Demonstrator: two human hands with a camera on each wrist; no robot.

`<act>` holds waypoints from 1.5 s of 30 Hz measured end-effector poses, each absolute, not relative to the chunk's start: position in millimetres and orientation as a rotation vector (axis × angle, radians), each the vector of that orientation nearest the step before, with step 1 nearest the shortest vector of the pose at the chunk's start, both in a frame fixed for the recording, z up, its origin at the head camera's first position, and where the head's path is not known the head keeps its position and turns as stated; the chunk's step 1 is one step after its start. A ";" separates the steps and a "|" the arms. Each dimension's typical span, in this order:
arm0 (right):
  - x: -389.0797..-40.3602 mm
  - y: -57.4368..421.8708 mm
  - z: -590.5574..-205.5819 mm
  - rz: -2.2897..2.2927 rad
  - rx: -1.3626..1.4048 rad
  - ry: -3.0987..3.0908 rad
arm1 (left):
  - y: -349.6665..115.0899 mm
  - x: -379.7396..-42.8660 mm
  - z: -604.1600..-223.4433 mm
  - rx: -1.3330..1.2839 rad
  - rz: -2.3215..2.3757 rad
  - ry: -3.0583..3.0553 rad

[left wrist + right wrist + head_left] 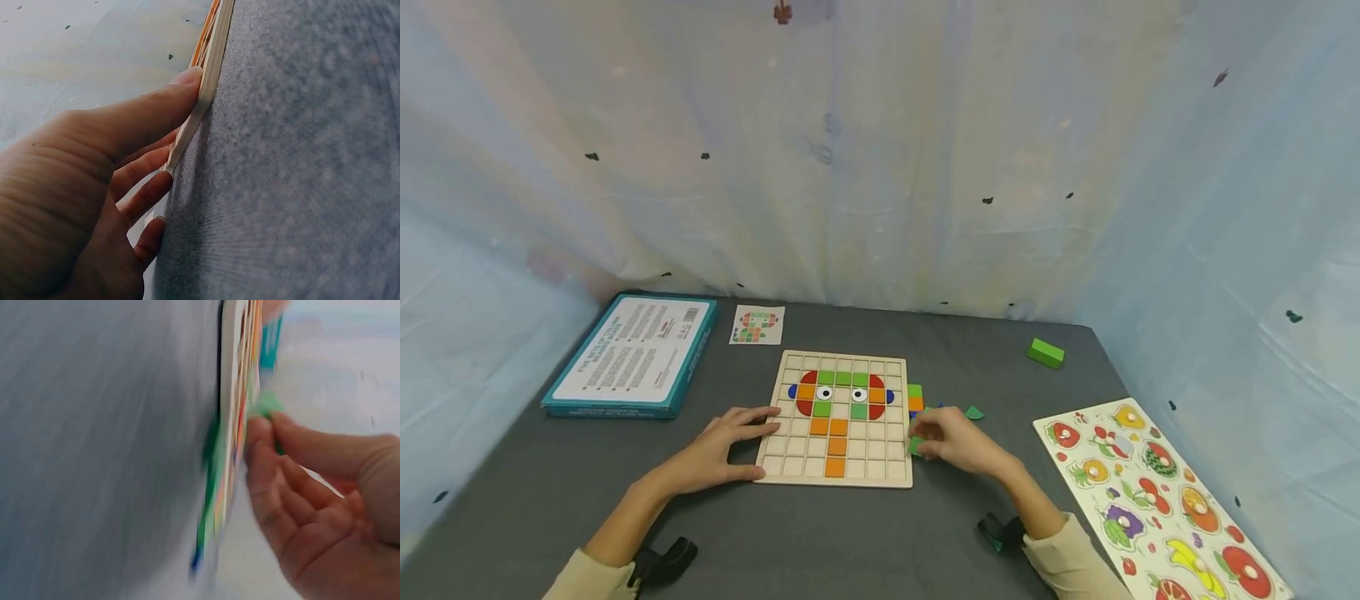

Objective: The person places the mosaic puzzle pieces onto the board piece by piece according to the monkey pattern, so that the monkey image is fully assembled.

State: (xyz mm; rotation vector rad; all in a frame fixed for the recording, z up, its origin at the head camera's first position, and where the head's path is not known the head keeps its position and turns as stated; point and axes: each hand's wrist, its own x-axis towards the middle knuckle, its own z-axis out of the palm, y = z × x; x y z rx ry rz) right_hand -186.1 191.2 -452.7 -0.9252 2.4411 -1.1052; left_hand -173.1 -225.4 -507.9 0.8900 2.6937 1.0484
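Observation:
A pale wooden grid board (pixel 872 471) lies flat on the table, with colored tiles set in several squares and two eye tiles (pixel 859 395). My left hand (pixel 718 450) rests at the board's left side, its fingers spread and nearly straight against the edge and the thumb at the lower left corner. Just off the right edge, my right hand (pixel 958 440) pinches a green tile (pixel 270 403) between thumb and fingertips. Its exact shape is blurred. Under and beside that hand, loose tiles (pixel 915 392) in green, orange and blue lie partly hidden.
A small picture card (pixel 757 325) lies behind the board. At the back left is a teal box (pixel 628 350). A green block (pixel 1046 352) sits at the back right, and a fruit puzzle board (pixel 1150 500) lies front right. One green tile (pixel 974 413) lies apart.

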 end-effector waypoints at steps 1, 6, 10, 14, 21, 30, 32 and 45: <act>-188.3 179.1 -453.7 -1.131 -0.943 2.407 | -225.6 -172.8 -508.3 0.890 1.048 2.693; -198.2 113.6 -455.1 -1.149 -1.026 2.345 | -226.2 -171.4 -510.0 0.888 1.050 2.685; -203.8 72.5 -455.2 -1.036 -1.075 2.460 | -227.0 -171.2 -510.5 0.902 1.061 2.685; -204.1 52.7 -457.0 -0.838 -1.088 2.599 | -227.3 -171.6 -510.3 0.934 1.083 2.680; -197.0 56.0 -457.9 -0.661 -1.155 2.798 | -227.2 -172.8 -508.8 0.936 1.077 2.682; -161.2 78.1 -457.3 -0.019 -1.420 2.786 | -228.1 -172.3 -508.2 0.920 1.069 2.691; -154.7 79.1 -460.0 0.015 -1.420 2.735 | -228.2 -172.1 -508.3 0.921 1.074 2.692; -156.4 103.0 -456.3 -0.300 -1.294 2.680 | -228.0 -173.2 -509.3 0.915 1.064 2.691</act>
